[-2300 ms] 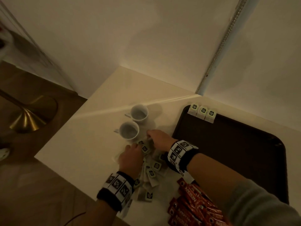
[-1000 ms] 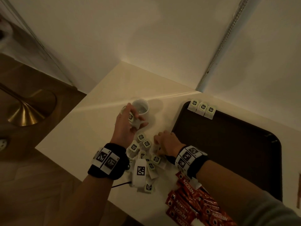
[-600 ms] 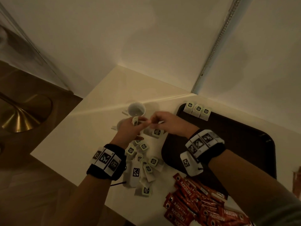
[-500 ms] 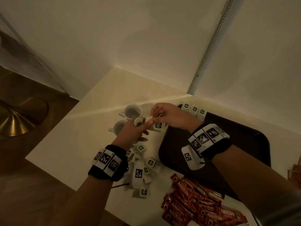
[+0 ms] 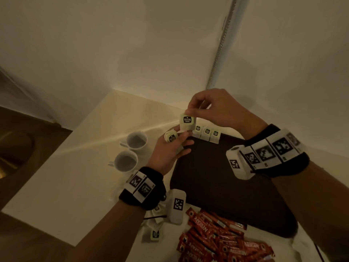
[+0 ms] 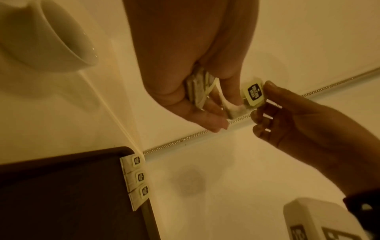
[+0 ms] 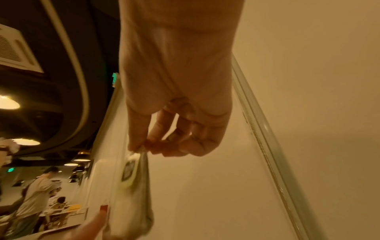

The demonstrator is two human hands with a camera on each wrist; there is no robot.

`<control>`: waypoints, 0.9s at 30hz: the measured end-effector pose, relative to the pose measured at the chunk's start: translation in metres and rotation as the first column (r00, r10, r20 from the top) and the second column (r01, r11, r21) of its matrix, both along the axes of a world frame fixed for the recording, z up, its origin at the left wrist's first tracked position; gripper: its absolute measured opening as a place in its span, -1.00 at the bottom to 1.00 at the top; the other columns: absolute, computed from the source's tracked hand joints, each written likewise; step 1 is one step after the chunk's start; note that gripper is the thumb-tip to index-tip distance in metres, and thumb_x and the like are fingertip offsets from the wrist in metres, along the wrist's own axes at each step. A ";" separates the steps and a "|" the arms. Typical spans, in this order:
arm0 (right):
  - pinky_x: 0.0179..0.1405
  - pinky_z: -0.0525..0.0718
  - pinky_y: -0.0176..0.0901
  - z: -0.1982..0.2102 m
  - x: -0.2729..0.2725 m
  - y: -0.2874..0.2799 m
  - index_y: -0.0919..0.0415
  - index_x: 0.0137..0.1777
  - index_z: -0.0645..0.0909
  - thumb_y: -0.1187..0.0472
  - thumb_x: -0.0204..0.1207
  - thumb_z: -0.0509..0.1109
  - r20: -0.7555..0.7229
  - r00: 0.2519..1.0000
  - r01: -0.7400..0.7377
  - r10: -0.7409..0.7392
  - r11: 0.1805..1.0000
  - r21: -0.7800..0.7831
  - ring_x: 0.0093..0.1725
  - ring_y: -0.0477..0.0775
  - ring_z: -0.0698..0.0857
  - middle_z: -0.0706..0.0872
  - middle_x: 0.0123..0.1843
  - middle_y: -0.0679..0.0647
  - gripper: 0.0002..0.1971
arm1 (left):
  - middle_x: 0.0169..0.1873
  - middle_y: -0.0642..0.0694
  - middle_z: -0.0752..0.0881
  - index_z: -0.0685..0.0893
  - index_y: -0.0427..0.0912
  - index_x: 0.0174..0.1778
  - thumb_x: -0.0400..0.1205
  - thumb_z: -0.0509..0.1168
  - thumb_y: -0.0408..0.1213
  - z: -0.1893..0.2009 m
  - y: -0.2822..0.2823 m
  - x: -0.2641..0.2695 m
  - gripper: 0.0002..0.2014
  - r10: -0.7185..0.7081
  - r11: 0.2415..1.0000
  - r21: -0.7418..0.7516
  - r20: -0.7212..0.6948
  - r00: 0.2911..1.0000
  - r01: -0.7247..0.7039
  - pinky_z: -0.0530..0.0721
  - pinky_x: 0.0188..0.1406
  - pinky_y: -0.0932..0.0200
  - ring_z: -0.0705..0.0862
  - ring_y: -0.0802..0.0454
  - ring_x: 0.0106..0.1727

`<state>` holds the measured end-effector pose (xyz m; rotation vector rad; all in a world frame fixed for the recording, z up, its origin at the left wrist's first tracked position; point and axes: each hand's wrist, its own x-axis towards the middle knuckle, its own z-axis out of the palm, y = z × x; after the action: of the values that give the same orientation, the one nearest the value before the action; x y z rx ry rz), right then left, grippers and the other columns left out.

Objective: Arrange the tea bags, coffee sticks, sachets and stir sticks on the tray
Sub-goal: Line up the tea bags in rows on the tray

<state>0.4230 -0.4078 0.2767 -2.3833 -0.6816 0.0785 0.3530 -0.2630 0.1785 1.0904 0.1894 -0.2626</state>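
Up above the dark brown plastic tray (image 5: pixel 222 186), right hand (image 5: pixel 217 108) fingers pinch a pale green-tagged tea bag (image 5: pixel 187 122); left hand (image 5: pixel 170 150) fingers grip several more tea bags (image 6: pixel 198 88).

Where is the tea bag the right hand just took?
In the head view the tea bag hangs pinched by the right hand, above the tray's far left corner, just left of the three tea bags lined there.

My left hand (image 5: pixel 168 152) hides most loose tea bags (image 5: pixel 155 233); coffee sticks (image 5: pixel 217 241) cut off at 6 o'clock edge; right-wrist tea bag (image 7: pixel 131 177) blurred.
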 end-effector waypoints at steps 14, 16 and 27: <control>-0.36 0.52 -0.13 0.011 -0.003 -0.009 0.13 -0.21 0.71 -0.25 0.55 0.20 0.158 0.976 -0.085 0.147 0.935 -0.345 -0.38 -0.07 0.60 0.65 -0.39 -0.01 -0.52 | -0.32 0.06 0.77 0.65 -0.16 -0.02 0.67 0.23 -0.29 0.006 -0.028 0.000 -0.90 -0.158 0.987 0.022 0.091 0.983 0.156 0.66 -0.40 0.31 0.68 0.20 -0.38; -0.40 0.42 -0.18 0.009 -0.001 -0.011 0.14 -0.27 0.70 -0.17 0.53 0.32 0.118 0.981 -0.111 0.152 0.947 -0.301 -0.49 -0.14 0.52 0.57 -0.50 -0.07 -0.61 | -0.27 0.05 0.79 0.66 -0.14 0.01 0.65 0.25 -0.29 0.006 -0.028 0.000 -0.89 -0.159 0.987 0.030 0.104 0.982 0.157 0.67 -0.38 0.30 0.70 0.18 -0.35; -0.35 0.50 -0.56 0.000 0.002 -0.018 0.18 -0.27 0.69 0.03 0.42 0.52 -0.017 0.999 -0.032 0.032 0.999 -0.010 -0.38 -0.32 0.62 0.68 -0.36 -0.11 -0.78 | -0.18 0.01 0.81 0.67 -0.09 0.07 0.53 0.41 -0.35 0.008 -0.022 0.007 -0.79 -0.065 0.992 0.118 0.204 0.977 0.041 0.71 -0.30 0.26 0.75 0.09 -0.23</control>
<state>0.4248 -0.4255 0.2765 -2.3793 -0.7130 0.1151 0.3596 -0.2853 0.1862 1.2283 -0.0123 -0.1854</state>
